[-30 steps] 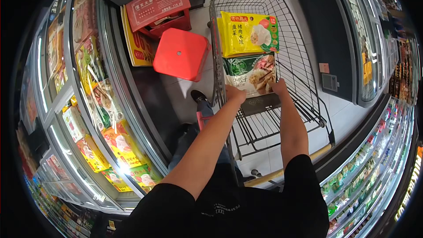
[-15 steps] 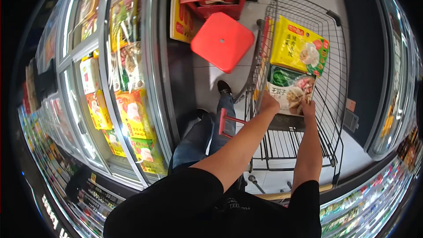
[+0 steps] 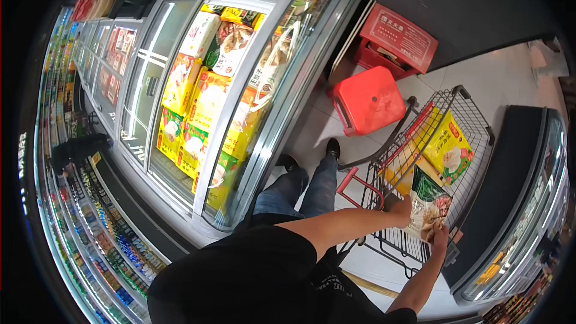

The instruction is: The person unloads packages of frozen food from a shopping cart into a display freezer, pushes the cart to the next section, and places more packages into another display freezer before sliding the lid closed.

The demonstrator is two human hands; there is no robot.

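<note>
A green and white bag of frozen dumplings (image 3: 430, 201) lies in the near part of the wire shopping cart (image 3: 474, 187). My left hand (image 3: 401, 211) is closed on its left edge, the fingers partly hidden. At the bag's near right corner my right hand (image 3: 441, 237) grips with thumb and fingers. Just beyond it, a yellow bag of frozen dumplings (image 3: 449, 149) lies flat in the cart, apart from both hands.
A freezer cabinet (image 3: 207, 114) with several yellow bags stands on the left. A red stool (image 3: 373, 101) and a red carton (image 3: 401, 36) are beyond my feet. Another dark-sided freezer (image 3: 504, 162) is close to the cart's right side.
My view has swung to the left, so cart and stool appear farther right and tilted, with more of the left freezer showing. Both hands still grip the green and white bag.
</note>
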